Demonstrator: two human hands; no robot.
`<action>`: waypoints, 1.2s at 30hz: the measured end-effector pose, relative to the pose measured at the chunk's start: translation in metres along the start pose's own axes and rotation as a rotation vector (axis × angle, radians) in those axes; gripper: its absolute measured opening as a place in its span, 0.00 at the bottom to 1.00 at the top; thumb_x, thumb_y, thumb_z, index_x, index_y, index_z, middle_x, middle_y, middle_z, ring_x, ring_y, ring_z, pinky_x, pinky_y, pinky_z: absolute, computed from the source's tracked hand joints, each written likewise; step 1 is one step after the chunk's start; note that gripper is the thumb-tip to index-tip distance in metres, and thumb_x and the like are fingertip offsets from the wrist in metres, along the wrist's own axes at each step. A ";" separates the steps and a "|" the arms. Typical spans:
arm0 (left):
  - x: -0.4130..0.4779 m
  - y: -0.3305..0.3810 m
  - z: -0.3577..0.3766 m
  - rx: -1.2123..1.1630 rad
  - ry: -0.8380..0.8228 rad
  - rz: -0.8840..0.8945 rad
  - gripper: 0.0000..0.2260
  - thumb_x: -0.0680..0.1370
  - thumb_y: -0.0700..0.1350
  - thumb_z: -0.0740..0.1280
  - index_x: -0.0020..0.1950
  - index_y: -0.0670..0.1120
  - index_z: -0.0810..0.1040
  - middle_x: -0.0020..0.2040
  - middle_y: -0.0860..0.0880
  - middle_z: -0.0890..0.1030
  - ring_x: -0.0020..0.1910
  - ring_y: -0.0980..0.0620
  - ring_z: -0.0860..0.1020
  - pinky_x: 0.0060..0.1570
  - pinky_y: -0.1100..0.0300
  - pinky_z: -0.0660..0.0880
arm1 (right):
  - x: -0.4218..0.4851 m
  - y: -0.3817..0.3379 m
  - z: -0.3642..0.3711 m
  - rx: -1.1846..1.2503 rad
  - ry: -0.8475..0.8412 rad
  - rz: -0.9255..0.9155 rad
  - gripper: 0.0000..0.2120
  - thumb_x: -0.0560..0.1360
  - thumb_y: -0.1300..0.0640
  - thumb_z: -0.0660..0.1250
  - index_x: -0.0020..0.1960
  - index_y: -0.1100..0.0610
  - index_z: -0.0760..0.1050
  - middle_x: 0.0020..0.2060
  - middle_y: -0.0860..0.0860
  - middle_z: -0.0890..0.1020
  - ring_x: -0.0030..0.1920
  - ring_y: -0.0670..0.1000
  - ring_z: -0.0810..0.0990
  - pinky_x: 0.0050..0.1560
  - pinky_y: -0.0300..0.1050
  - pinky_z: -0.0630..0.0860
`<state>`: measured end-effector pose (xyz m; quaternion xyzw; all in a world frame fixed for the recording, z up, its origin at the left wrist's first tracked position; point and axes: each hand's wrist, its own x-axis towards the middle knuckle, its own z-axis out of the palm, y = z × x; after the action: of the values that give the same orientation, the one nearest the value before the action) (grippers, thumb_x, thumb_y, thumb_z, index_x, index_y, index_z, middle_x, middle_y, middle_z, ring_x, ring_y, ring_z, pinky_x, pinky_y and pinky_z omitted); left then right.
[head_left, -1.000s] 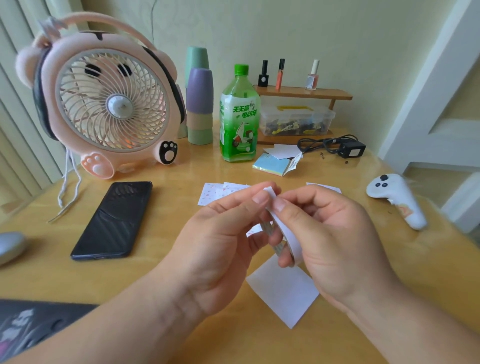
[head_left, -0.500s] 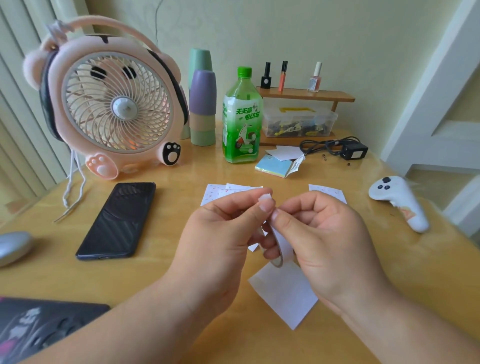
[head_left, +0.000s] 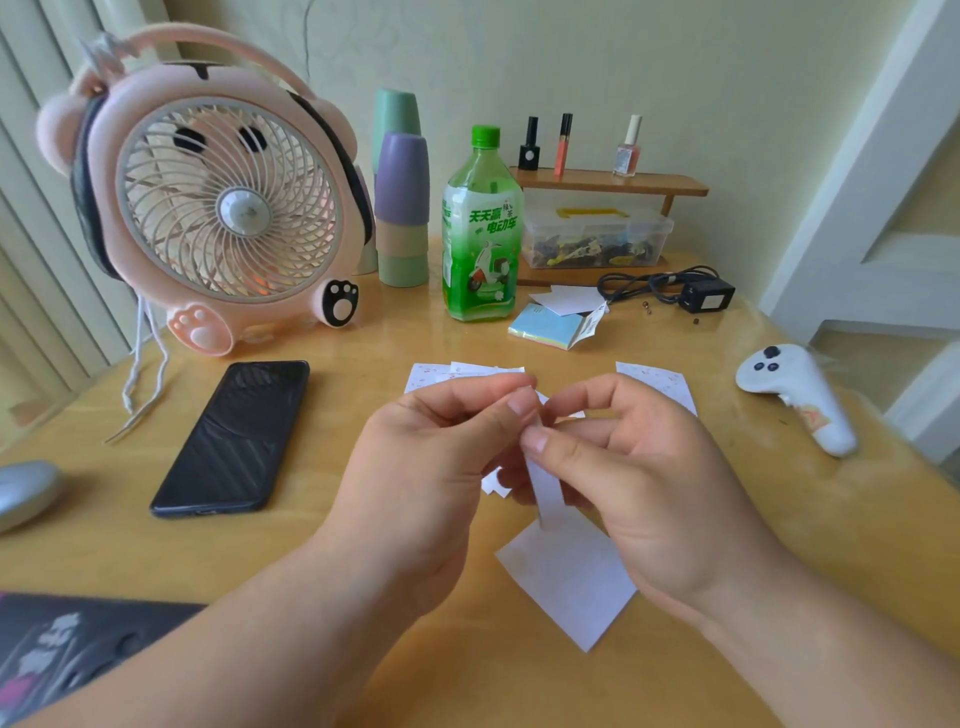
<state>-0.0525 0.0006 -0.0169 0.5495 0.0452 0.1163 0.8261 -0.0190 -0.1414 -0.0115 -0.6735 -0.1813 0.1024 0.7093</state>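
A narrow white paper strip (head_left: 546, 488) hangs above the middle of the wooden table (head_left: 337, 519). My left hand (head_left: 431, 467) pinches its top end between thumb and forefinger. My right hand (head_left: 639, 483) pinches the same end from the right, its thumb on the strip's face. The strip's lower end hangs down between the palms. A square white sheet (head_left: 571, 582) lies flat on the table under my right hand. Patterned paper pieces (head_left: 441, 374) lie just beyond my fingers, and another patterned piece (head_left: 660, 382) lies to the right.
A black phone (head_left: 234, 436) lies left of my hands, with a pink bear fan (head_left: 218, 202) behind it. Stacked cups (head_left: 401, 208), a green bottle (head_left: 483, 228), a coloured paper pad (head_left: 550, 330), a clear box (head_left: 597, 236) under a small shelf and a charger (head_left: 701, 297) line the back. A white controller (head_left: 800, 395) lies right.
Both hands have stayed together on the strip. My right thumb has slid along its top end and the strip hangs straighter. The camera has tilted slightly.
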 end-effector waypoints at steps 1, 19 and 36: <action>-0.001 0.001 0.002 -0.013 -0.016 -0.023 0.08 0.70 0.41 0.73 0.46 0.40 0.85 0.37 0.42 0.81 0.31 0.48 0.74 0.30 0.56 0.71 | 0.000 0.000 0.003 0.086 -0.017 0.019 0.15 0.74 0.63 0.74 0.57 0.63 0.72 0.39 0.62 0.86 0.41 0.64 0.86 0.41 0.54 0.82; -0.008 0.001 0.014 0.088 0.117 0.182 0.07 0.63 0.47 0.77 0.40 0.49 0.89 0.39 0.43 0.85 0.36 0.46 0.78 0.28 0.57 0.72 | -0.005 0.000 0.009 -0.171 0.061 -0.169 0.15 0.81 0.59 0.68 0.38 0.64 0.81 0.31 0.56 0.83 0.31 0.54 0.85 0.27 0.53 0.81; 0.015 0.006 0.003 -0.122 0.314 -0.052 0.05 0.75 0.36 0.74 0.41 0.44 0.86 0.37 0.48 0.85 0.34 0.55 0.80 0.43 0.60 0.75 | 0.000 -0.003 0.011 -1.047 0.123 -0.870 0.16 0.74 0.64 0.66 0.30 0.58 0.67 0.25 0.49 0.61 0.29 0.54 0.62 0.27 0.50 0.62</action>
<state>-0.0380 0.0036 -0.0096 0.4721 0.1809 0.1819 0.8434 -0.0232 -0.1316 -0.0087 -0.7984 -0.4203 -0.3315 0.2756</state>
